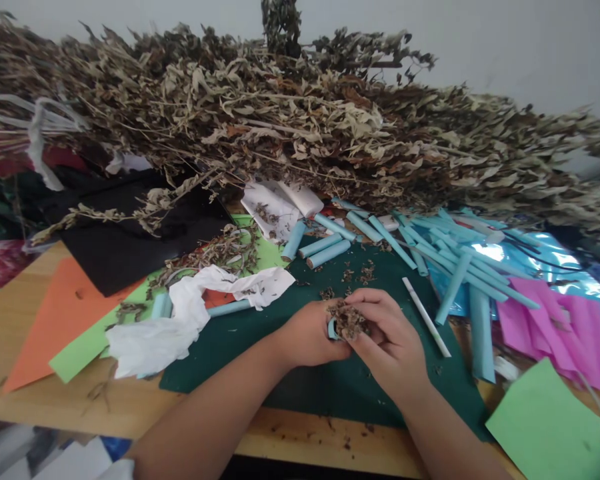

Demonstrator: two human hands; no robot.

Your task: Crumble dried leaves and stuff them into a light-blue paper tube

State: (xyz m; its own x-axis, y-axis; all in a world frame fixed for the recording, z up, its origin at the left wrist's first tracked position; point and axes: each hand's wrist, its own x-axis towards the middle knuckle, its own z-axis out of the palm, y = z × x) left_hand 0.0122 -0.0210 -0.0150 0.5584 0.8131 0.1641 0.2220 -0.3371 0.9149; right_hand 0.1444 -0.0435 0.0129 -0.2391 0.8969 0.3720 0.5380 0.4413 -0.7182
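My left hand (307, 335) is wrapped around a short blue paper tube (332, 329), whose open end faces me. A clump of crumbled dried leaves (349, 320) sits at the mouth of that tube, hiding part of it. My right hand (391, 337) pinches the clump from the other side, its fingers touching the leaves. Both hands are close together above the dark green mat (320, 387). Loose leaf crumbs (367, 272) lie on the mat just beyond them. To the right of my right hand rests a thin white stick (426, 317).
A large heap of dried leafy stalks (305, 127) spans the back. Several blue paper tubes (329, 254) lie behind my hands, and more are piled at right (460, 260). White tissue (180, 327), orange paper (70, 320), a black sheet (110, 247) and green paper (555, 420) surround the mat.
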